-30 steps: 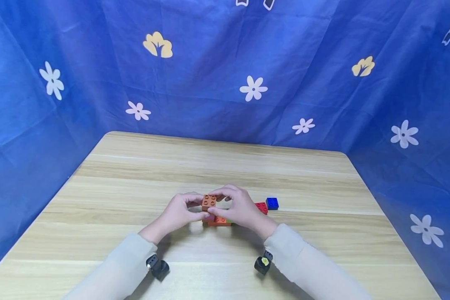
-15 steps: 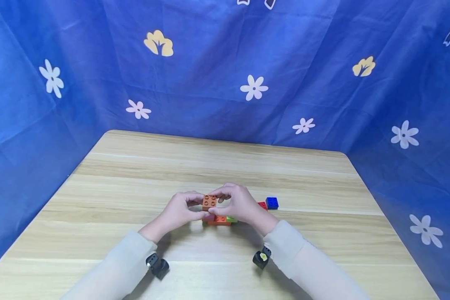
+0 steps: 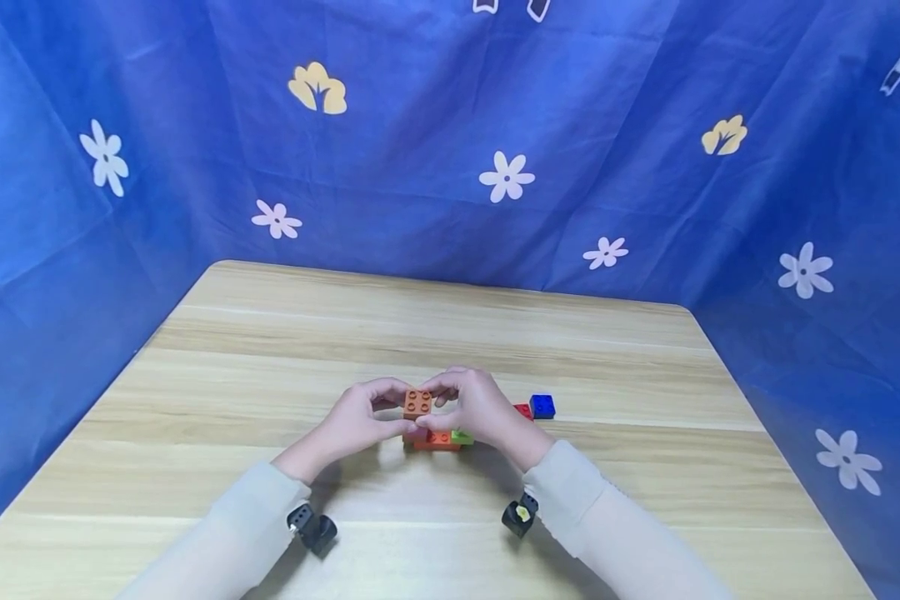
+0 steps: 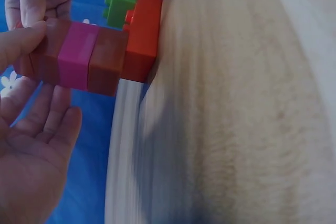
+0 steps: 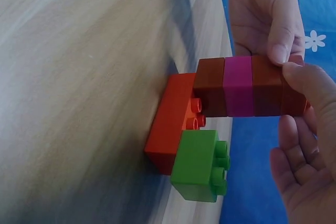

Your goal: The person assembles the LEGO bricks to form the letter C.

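Note:
A column of brown bricks [image 5: 267,88] with a pink brick [image 5: 239,86] between them stands on one end of an orange-red brick [image 5: 170,119]. On that brick's other side sits a green brick [image 5: 195,165]. My left hand [image 3: 356,422] pinches the column's top brown brick [image 3: 417,403] between thumb and fingers. From the other side my right hand [image 3: 482,411] pinches the same top brick; in the right wrist view the two thumbs nearly meet on it.
Right of the right hand, a red brick [image 3: 523,411] lies beside a blue brick [image 3: 543,407] on the wooden table [image 3: 435,333]. A blue patterned cloth [image 3: 405,125] hangs behind and at the sides.
Both hands hold nearly the same place on the top brick. The right hand and wrist have shifted very slightly, so that more of the green brick shows than a second ago.

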Motion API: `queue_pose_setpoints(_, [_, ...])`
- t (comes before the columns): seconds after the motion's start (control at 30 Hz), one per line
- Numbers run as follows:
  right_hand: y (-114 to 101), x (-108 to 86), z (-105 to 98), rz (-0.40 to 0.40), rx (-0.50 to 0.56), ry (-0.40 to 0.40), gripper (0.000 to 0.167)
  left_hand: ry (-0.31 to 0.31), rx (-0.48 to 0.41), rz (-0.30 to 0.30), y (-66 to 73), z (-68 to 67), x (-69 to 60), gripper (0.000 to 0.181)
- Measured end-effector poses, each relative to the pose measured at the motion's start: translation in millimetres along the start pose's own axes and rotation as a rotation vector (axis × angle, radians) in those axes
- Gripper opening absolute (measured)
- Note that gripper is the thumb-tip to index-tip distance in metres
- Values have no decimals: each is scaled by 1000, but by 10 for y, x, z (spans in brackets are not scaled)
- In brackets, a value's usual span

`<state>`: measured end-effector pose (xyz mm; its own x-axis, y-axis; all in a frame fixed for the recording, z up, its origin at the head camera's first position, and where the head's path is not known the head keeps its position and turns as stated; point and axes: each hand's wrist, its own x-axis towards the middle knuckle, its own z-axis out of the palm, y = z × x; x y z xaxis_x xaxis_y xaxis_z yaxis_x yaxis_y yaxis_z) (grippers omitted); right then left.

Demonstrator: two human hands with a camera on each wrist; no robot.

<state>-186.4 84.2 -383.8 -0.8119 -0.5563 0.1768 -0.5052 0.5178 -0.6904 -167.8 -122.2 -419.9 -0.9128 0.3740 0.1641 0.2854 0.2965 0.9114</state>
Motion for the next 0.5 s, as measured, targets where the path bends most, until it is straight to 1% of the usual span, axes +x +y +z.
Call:
queue_pose_setpoints(0.17, [21,-20,9,-18,9,13,37,7,-33,22,-12,-12,-4,36])
queue_pose_setpoints(0.3, [55,-43,33,-20,1,33,38,33,-66,40,-20,-14,-14,35])
queue_pose_setpoints(0.43, [109,-66,71,-18,29,62,39,63,-101,45,-47,11,-17,35])
queue_pose_setpoints(0.5, [139,-82,92,-33,37,77,39,72,-117,52,-67,31,-22,35])
